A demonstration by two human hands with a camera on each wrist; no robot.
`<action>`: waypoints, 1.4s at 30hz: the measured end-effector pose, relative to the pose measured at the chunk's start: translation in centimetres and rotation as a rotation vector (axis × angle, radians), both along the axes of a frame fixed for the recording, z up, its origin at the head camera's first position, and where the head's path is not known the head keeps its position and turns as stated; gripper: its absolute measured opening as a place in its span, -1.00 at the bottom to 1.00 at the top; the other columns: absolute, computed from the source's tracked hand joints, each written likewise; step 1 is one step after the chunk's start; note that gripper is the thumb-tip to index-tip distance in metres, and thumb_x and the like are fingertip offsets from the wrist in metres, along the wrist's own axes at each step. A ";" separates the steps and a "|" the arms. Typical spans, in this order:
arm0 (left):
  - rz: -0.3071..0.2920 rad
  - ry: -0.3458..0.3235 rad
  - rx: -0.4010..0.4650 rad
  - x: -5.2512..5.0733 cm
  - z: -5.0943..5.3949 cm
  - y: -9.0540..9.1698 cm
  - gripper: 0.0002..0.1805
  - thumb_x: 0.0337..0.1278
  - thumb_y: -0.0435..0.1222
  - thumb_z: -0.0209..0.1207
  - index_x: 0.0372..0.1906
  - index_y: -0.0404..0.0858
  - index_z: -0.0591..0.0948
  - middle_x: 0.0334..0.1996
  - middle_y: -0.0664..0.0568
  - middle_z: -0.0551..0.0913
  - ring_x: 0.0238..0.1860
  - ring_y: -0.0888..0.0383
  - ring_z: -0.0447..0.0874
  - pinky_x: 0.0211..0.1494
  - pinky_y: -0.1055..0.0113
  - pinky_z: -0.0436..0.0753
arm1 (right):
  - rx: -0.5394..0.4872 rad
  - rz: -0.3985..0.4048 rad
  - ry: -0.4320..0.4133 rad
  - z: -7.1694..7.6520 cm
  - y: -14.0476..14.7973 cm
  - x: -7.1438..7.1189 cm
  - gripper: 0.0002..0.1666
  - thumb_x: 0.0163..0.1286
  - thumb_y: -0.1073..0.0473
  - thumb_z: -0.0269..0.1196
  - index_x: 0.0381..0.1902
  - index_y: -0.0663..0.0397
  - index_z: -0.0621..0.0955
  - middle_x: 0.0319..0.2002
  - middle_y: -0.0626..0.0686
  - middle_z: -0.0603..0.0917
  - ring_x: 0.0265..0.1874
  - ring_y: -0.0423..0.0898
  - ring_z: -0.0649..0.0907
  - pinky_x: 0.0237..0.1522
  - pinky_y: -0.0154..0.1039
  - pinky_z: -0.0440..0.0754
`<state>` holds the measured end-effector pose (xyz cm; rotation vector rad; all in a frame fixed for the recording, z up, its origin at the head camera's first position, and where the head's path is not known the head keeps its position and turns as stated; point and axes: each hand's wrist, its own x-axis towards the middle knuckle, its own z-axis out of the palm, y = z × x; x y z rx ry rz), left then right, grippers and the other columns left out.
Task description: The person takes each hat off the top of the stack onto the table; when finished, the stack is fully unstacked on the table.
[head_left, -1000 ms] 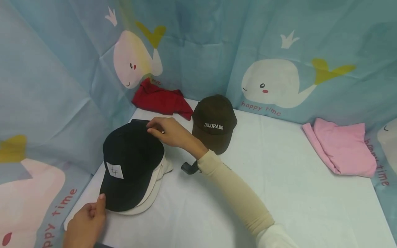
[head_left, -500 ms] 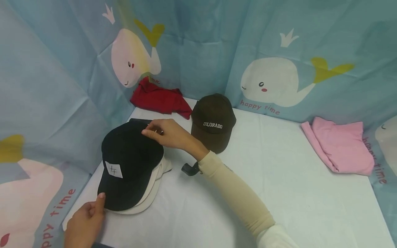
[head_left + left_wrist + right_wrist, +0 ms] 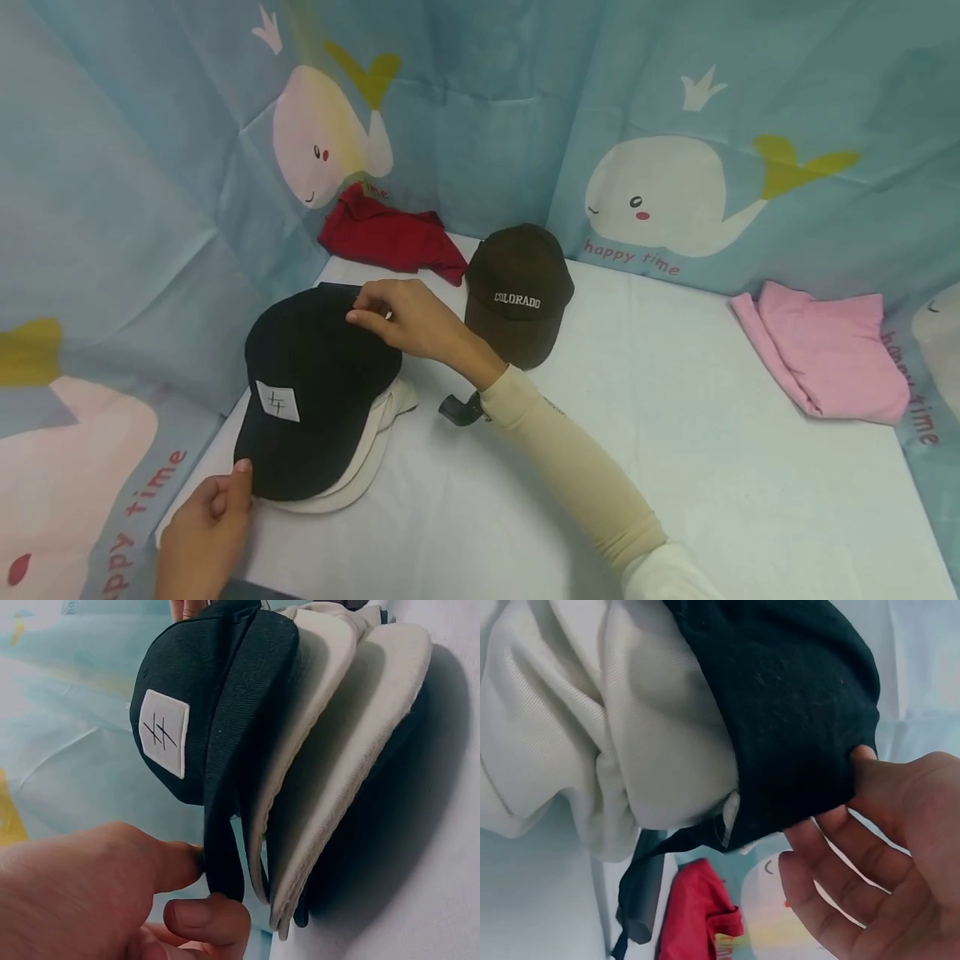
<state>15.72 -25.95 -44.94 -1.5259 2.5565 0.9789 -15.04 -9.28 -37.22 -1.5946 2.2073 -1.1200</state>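
Observation:
A black cap (image 3: 322, 358) with a white patch sits uppermost on a stack in the head view, over cream caps (image 3: 378, 450) whose brims show beneath it. My left hand (image 3: 202, 533) pinches the tip of the black brim between thumb and fingers, as the left wrist view shows. There, the black brim stands a little apart from the cream brims (image 3: 360, 757). At the cap's back edge, my right hand (image 3: 408, 317) pinches the black fabric (image 3: 802, 735). The right wrist view shows a cream crown (image 3: 660, 720) beneath it and a loose black strap (image 3: 679, 838).
A brown cap (image 3: 521, 292) lettered COLORADO stands behind my right forearm. Folded red cloth (image 3: 393, 237) lies at the back left, folded pink cloth (image 3: 832, 358) at the right. A black curved tube end (image 3: 459, 410) shows by my sleeve. Whale-print curtains (image 3: 487, 133) border the white table (image 3: 720, 467).
The black cap has shifted very slightly left, with both hands keeping their hold on it. The cream caps and the other things stay in place.

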 end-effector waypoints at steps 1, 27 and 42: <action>0.004 0.012 -0.003 0.0 0.1 0.0 -0.22 0.55 0.32 -0.10 -0.02 -0.35 0.64 -0.27 -0.18 0.80 -0.26 -0.04 0.62 -0.19 0.08 0.43 | -0.012 -0.008 0.006 0.1 0.0 0.0 -0.80 0.55 0.03 0.34 -0.06 0.03 0.72 -0.28 -0.10 0.76 -0.30 -0.21 0.61 -0.17 -0.46 0.57; 0.207 0.519 0.025 -1.8 3.3 1.4 -0.40 0.52 0.07 0.18 0.14 -0.44 0.61 -0.60 0.85 0.46 -0.43 0.81 0.51 -0.31 0.79 0.42 | -0.222 -0.088 0.024 4.1 0.9 -0.3 -0.83 0.54 0.09 0.37 -0.07 0.06 0.72 -0.23 -0.09 0.75 -0.23 -0.28 0.65 -0.08 -0.40 0.63; -0.035 0.894 0.043 -8.9 7.5 6.2 -0.84 0.53 -0.19 0.26 -0.24 -0.15 0.62 -0.47 0.35 0.73 -0.50 0.36 0.56 -0.44 0.61 0.44 | -0.371 -0.267 0.079 9.7 7.9 -3.8 -0.80 0.59 0.09 0.31 -0.03 0.10 0.74 -0.16 -0.06 0.75 -0.24 -0.24 0.64 -0.13 -0.33 0.66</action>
